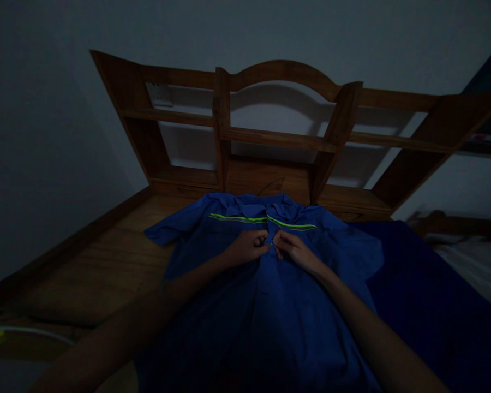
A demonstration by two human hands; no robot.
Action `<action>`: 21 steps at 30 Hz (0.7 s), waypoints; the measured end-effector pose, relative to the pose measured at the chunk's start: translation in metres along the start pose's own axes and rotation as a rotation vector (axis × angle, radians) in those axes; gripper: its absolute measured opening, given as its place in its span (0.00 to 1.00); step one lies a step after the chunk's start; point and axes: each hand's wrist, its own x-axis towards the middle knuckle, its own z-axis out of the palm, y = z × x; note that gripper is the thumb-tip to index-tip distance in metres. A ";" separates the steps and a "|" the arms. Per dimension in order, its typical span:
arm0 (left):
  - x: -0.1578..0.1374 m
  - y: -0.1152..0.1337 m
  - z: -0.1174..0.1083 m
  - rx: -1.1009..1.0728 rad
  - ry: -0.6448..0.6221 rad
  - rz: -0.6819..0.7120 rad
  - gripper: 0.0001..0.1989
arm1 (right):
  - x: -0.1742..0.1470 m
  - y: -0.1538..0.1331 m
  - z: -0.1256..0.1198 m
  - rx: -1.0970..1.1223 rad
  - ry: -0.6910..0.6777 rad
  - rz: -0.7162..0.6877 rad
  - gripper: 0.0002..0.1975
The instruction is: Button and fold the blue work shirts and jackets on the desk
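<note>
A blue short-sleeved shirt (225, 295) lies spread out front side up, its collar toward the shelf. Bright yellow-green stripes (245, 219) cross its chest on both sides of the front opening. My left hand (247, 245) is closed in a pinch on the front edge of the shirt, just below the stripes. Close beside it, my right hand (291, 248) also pinches the front edge, fingers bent. A small pale spot, perhaps a button, shows between the hands. The fingertips partly hide the cloth they grip, and the light is dim.
A wooden shelf unit (278, 139) with open compartments stands against the wall behind the shirt. Bare wooden boards (106, 251) extend at left. Dark blue cloth (425, 305) covers the right side. A wall socket (161, 95) shows behind the shelf's upper left.
</note>
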 end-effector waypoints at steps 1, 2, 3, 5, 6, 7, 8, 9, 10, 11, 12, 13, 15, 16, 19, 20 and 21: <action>0.000 0.002 -0.001 0.026 0.012 0.009 0.06 | 0.000 -0.001 0.000 0.000 0.003 0.003 0.11; 0.000 0.004 -0.001 0.043 0.019 0.014 0.06 | 0.000 -0.002 0.000 -0.001 0.004 0.005 0.11; 0.000 0.005 -0.001 0.053 0.020 0.017 0.06 | 0.000 -0.002 0.000 0.000 0.005 0.005 0.11; 0.000 0.005 -0.001 0.069 0.027 0.027 0.07 | 0.000 -0.003 0.000 0.003 0.003 0.000 0.12; 0.000 0.004 -0.001 0.077 0.033 0.034 0.07 | 0.000 -0.003 0.000 0.003 0.001 -0.002 0.12; 0.000 0.003 0.000 0.084 0.040 0.041 0.07 | 0.000 -0.003 0.000 0.002 0.000 -0.005 0.12; 0.000 0.001 0.000 0.090 0.044 0.046 0.07 | 0.000 -0.002 -0.001 -0.001 -0.001 -0.006 0.12; 0.000 0.000 0.000 0.092 0.044 0.049 0.07 | 0.000 -0.001 -0.001 -0.005 0.001 -0.007 0.12; 0.001 -0.002 0.001 0.092 0.041 0.048 0.07 | 0.000 0.001 -0.001 -0.012 0.005 -0.006 0.12; 0.001 -0.003 0.001 0.089 0.036 0.046 0.07 | 0.000 0.003 -0.001 -0.023 0.011 -0.004 0.12; 0.002 -0.005 0.001 0.083 0.028 0.043 0.08 | 0.001 0.004 0.000 -0.041 0.017 0.001 0.13; 0.003 -0.006 0.001 0.076 0.020 0.042 0.08 | 0.001 0.006 0.001 -0.067 0.023 0.007 0.13; 0.006 -0.008 0.001 0.065 0.005 0.045 0.10 | 0.002 0.006 0.003 -0.149 0.052 0.019 0.14; 0.008 -0.009 0.002 0.066 -0.007 0.044 0.10 | 0.002 0.004 0.004 -0.212 0.080 0.018 0.14; 0.008 -0.007 -0.002 0.058 -0.074 0.013 0.13 | -0.004 -0.014 0.000 -0.496 0.233 -0.019 0.14; 0.005 -0.006 -0.006 0.047 -0.107 0.000 0.14 | -0.009 -0.023 -0.006 -0.615 0.290 -0.025 0.14; 0.000 -0.005 -0.014 0.042 -0.133 -0.013 0.15 | -0.017 -0.033 -0.014 -0.738 0.344 -0.013 0.14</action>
